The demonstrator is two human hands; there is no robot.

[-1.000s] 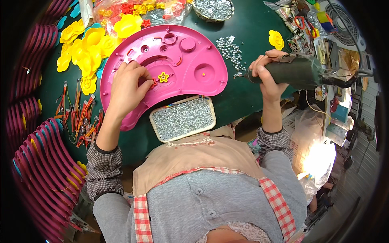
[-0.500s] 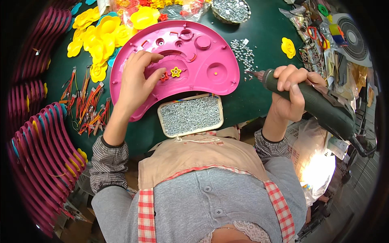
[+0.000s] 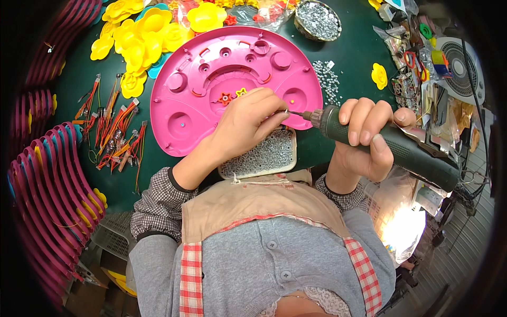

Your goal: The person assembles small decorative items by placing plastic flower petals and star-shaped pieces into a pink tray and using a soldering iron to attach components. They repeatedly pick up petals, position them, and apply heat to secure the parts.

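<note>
My right hand [image 3: 364, 127] is wrapped around a dark green electric screwdriver [image 3: 417, 156], its bit pointing left. The thumb and fingertips of my left hand [image 3: 245, 124] pinch a small shiny screw [image 3: 287, 111] at the tip of the bit. Both hands are over the right front edge of a pink curved plastic panel [image 3: 203, 116], which lies with its posts and round recesses facing up. A red star piece [image 3: 225, 99] and a yellow star piece [image 3: 241, 92] sit in its middle recess, beside my left hand. My left wrist partly covers a tray of screws [image 3: 264, 153].
Yellow flower pieces [image 3: 153, 45] are heaped at the back left, above bundles of wired parts [image 3: 116, 132]. A bowl [image 3: 318, 21] of small metal parts stands at the back. Loose screws [image 3: 326, 79] lie right of the panel. Stacked pink panels [image 3: 58, 185] line the left side.
My left hand has moved right from over the panel's left part to the bit's tip. The screwdriver has come left and slightly down. More of the panel shows now.
</note>
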